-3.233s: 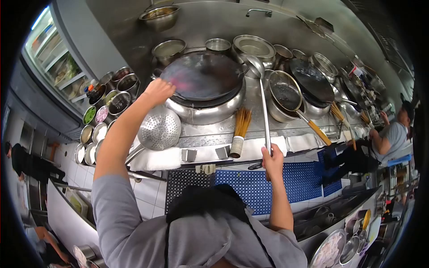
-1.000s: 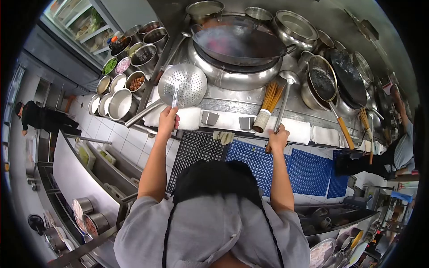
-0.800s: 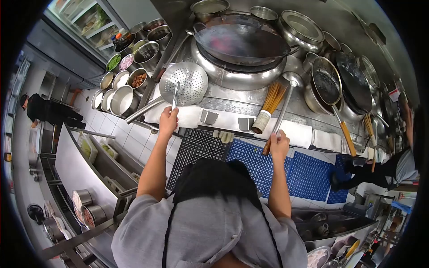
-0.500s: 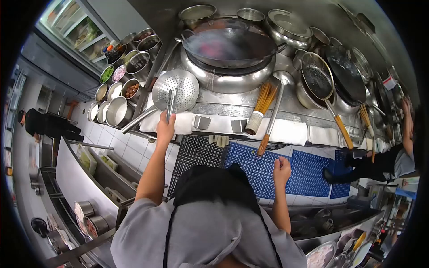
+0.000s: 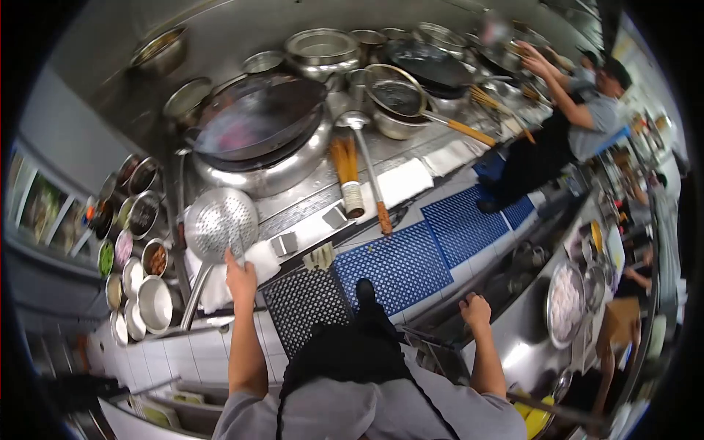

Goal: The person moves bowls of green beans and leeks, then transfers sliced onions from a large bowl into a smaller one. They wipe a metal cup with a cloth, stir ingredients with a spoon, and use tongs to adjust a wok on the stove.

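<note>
My left hand (image 5: 240, 277) is closed on metal tongs (image 5: 233, 238), whose far end lies over the round perforated strainer (image 5: 209, 213). The strainer rests at the near left of the stove, its handle pointing toward me. My right hand (image 5: 477, 309) is curled beside the steel counter on the right; anything within its fingers is too small to make out. A dark wok (image 5: 257, 121) sits on the burner ring beyond the strainer. A bamboo brush (image 5: 346, 176) and a ladle (image 5: 370, 165) with a wooden handle lie right of the wok.
Steel bowls of ingredients (image 5: 155, 258) stand at the left. A mesh strainer (image 5: 396, 92) rests on a pot near a second wok (image 5: 429, 64). A co-worker (image 5: 587, 121) stands at the right. Mats (image 5: 389, 275) cover the floor. A tray of pale food (image 5: 566, 304) is at the right.
The view has turned to the right, showing more of the co-worker and right counter. My right hand is now farther right, by the counter. My left hand still holds the tongs over the strainer.
</note>
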A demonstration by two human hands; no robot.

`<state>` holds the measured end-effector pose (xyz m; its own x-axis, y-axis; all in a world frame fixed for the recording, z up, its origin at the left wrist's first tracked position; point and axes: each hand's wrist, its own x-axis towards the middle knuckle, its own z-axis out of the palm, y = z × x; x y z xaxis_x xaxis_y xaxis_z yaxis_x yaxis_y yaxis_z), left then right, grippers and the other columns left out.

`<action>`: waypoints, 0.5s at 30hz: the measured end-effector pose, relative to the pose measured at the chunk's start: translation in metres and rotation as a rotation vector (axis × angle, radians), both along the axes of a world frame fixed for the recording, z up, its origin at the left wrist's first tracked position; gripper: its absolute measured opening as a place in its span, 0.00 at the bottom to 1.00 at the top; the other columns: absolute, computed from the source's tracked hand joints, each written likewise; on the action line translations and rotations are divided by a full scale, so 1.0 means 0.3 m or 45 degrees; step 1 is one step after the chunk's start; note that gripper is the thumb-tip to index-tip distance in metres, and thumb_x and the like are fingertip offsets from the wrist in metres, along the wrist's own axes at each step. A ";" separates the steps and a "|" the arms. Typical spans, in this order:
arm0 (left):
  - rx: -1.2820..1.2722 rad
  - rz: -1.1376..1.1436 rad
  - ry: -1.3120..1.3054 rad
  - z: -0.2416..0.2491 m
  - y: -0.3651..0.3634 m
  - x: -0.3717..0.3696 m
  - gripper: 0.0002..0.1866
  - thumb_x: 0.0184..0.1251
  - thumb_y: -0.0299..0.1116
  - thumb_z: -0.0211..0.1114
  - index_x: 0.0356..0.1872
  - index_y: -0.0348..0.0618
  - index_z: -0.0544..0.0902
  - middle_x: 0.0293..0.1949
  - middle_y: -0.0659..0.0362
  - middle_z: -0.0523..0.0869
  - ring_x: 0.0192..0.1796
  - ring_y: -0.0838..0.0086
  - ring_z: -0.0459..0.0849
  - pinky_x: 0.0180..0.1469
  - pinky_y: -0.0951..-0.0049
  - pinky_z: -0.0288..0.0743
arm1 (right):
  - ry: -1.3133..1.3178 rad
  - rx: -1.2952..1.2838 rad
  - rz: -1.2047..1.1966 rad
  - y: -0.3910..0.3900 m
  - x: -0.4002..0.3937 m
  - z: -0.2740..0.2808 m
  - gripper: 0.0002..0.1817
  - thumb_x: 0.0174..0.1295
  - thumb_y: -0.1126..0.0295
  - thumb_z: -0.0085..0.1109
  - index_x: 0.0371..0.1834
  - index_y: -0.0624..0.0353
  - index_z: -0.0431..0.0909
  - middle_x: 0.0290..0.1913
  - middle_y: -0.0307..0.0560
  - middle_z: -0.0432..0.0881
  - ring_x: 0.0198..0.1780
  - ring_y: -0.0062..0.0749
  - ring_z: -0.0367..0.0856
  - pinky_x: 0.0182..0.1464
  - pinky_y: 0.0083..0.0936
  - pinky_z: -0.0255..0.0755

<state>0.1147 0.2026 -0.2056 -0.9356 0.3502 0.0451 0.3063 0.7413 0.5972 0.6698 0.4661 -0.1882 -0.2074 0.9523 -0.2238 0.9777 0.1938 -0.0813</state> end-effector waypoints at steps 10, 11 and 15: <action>0.181 -0.141 0.087 -0.079 -0.039 -0.042 0.40 0.57 0.24 0.58 0.76 0.41 0.59 0.41 0.34 0.84 0.42 0.38 0.83 0.50 0.45 0.73 | 0.305 0.427 0.052 -0.265 0.138 -0.028 0.11 0.59 0.64 0.68 0.38 0.59 0.83 0.39 0.53 0.82 0.46 0.51 0.82 0.52 0.44 0.76; 0.183 -0.132 0.101 -0.081 -0.037 -0.047 0.40 0.57 0.25 0.58 0.75 0.41 0.60 0.39 0.34 0.84 0.41 0.38 0.83 0.50 0.45 0.73 | 0.335 0.459 0.074 -0.264 0.139 -0.050 0.10 0.58 0.64 0.68 0.37 0.58 0.83 0.38 0.52 0.82 0.46 0.50 0.82 0.50 0.44 0.76; 0.195 -0.096 0.140 -0.076 -0.018 -0.042 0.38 0.58 0.26 0.58 0.74 0.40 0.61 0.35 0.36 0.84 0.37 0.38 0.82 0.48 0.44 0.72 | 0.304 0.491 0.063 -0.266 0.125 -0.058 0.10 0.58 0.63 0.67 0.35 0.57 0.83 0.36 0.49 0.82 0.44 0.47 0.82 0.47 0.43 0.74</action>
